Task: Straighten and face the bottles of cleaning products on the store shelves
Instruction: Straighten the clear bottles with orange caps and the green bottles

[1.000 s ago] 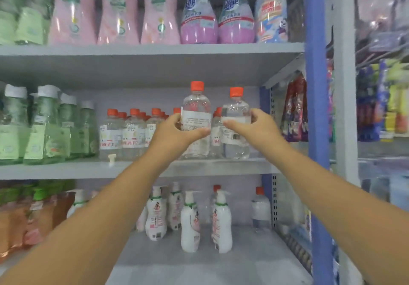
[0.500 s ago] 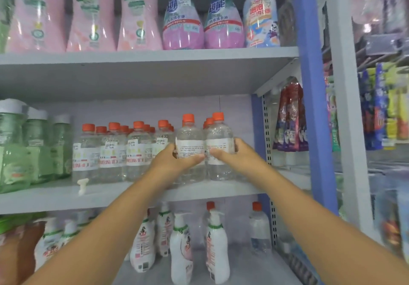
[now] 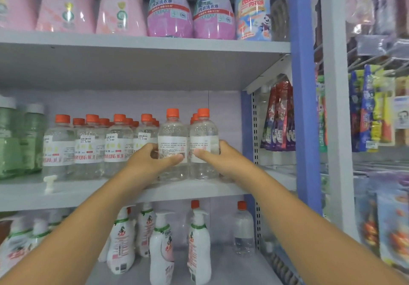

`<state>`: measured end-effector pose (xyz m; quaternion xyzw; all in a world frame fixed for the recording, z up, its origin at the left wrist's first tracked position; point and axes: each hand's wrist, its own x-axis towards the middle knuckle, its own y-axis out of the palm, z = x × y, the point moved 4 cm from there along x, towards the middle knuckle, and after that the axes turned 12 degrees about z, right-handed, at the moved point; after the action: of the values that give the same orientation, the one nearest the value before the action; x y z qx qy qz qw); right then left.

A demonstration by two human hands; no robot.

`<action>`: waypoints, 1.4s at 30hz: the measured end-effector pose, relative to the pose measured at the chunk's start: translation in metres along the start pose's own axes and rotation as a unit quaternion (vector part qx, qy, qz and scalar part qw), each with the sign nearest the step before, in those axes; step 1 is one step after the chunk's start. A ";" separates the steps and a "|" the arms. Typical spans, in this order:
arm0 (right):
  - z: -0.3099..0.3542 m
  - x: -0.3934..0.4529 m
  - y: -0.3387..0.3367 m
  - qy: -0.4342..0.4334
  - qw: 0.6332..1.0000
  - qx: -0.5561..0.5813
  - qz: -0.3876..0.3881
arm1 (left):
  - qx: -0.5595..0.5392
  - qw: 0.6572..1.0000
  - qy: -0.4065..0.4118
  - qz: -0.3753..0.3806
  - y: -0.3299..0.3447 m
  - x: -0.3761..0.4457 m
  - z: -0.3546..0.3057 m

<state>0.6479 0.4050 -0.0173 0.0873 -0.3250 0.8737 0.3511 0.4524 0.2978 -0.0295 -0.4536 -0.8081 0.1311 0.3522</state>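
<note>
Left hand (image 3: 152, 161) and right hand (image 3: 218, 157) each grip a clear bottle (image 3: 172, 143) on the shelf (image 3: 66, 193).

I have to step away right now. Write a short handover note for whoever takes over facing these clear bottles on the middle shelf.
Left hand: grips a clear orange-capped bottle, upright at the front of the middle shelf.
Right hand: grips the neighbouring bottle, also upright and close beside the first.
Done: both bottles stand on the shelf, in line with the row of bottles to their left.
Left: both held bottles show their fine-print and barcode side, while the row shows its front labels. Probably turn them to match, then let go. A loose white pump top lies on the shelf edge.
</note>
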 end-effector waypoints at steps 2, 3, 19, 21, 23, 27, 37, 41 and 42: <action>-0.006 0.002 -0.004 0.025 1.000 0.008 -0.010 | 0.006 1.000 0.004 0.001 -0.001 0.000 0.001; -0.007 0.003 -0.005 0.028 1.000 0.007 -0.006 | 0.004 1.000 0.004 0.002 -0.001 0.000 0.001; -0.008 0.002 -0.007 0.000 0.999 0.034 -0.014 | 0.002 1.000 0.001 -0.012 0.000 -0.007 -0.010; -0.008 -0.001 -0.007 0.002 0.999 0.028 -0.024 | 0.004 1.000 -0.002 -0.009 -0.001 -0.005 -0.008; -0.008 -0.002 -0.007 -0.003 0.999 0.029 -0.028 | -0.001 1.000 -0.001 -0.004 -0.001 -0.004 -0.006; -0.007 -0.002 -0.006 -0.006 0.999 0.022 -0.023 | 0.004 1.000 -0.001 0.007 -0.001 -0.003 -0.005; -0.010 0.005 -0.007 0.008 0.999 0.029 0.008 | 0.013 1.000 0.015 0.005 0.005 -0.013 -0.017; -0.014 0.005 -0.009 0.012 1.000 0.015 -0.023 | 0.026 1.000 0.010 -0.015 0.007 -0.011 -0.016; -0.014 0.004 -0.008 0.013 1.000 0.006 -0.028 | 0.026 1.000 0.006 -0.017 0.006 -0.010 -0.014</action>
<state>0.6517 0.4203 -0.0222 0.0873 -0.3127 0.8665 0.3791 0.4698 0.2916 -0.0270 -0.4318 -0.8097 0.1432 0.3708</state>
